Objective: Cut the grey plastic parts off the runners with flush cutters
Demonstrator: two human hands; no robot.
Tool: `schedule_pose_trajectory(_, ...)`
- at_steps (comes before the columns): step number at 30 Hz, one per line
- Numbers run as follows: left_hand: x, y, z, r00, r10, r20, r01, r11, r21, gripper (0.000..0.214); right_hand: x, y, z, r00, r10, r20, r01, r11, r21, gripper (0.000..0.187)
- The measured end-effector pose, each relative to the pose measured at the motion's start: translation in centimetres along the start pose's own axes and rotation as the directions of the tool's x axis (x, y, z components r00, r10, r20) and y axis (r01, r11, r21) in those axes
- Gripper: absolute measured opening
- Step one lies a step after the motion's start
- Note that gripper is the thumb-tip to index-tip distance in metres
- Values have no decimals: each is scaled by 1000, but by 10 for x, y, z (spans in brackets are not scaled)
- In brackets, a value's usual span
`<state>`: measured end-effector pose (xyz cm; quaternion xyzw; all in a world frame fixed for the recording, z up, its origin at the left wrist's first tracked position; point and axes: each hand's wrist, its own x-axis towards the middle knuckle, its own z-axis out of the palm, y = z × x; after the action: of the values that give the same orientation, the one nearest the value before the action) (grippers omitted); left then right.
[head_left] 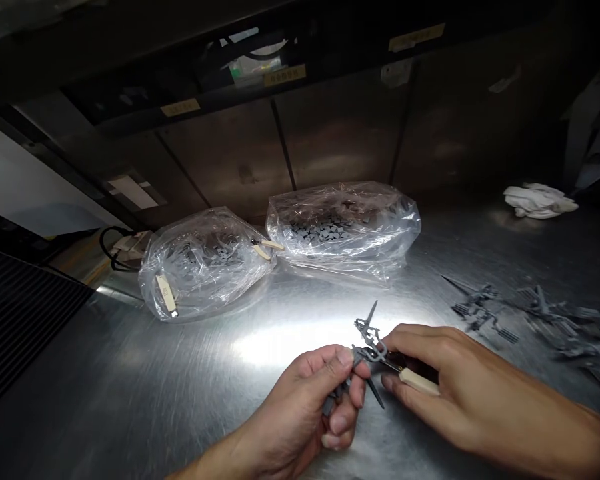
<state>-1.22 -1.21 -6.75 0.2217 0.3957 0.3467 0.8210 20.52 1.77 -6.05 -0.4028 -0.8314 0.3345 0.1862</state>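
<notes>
My left hand (305, 400) is shut around a grey moulded plastic runner (366, 350) with thin spiked parts, which sticks up and out past my fingers. My right hand (445, 377) grips small side cutters (419, 381) with cream handles, their dark jaws at the runner. The jaws are partly hidden behind the plastic, so I cannot tell whether they bite it. Both hands are low over a brushed steel table (180, 380), lit brightly under them.
Two clear plastic bags of small dark grey pieces (203, 263) (343, 230) lie at the back, with cream-handled cutters (266, 245) on one. A heap of grey runners (545, 317) lies to the right. A white cloth (539, 201) sits at the back right, and a steel wall (280, 147) rises behind.
</notes>
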Motion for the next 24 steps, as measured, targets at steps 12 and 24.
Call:
schedule_pose_trajectory(12,2,1,-7,996,11,85,-27,982,187,45,3,17,4,939,-330,-98,297,921,-254,26)
schedule_pose_trajectory(24,2,2,-12,988,41,148,-87,943,321,49,4,15,1,896,-437,-77,392,861,-323,24)
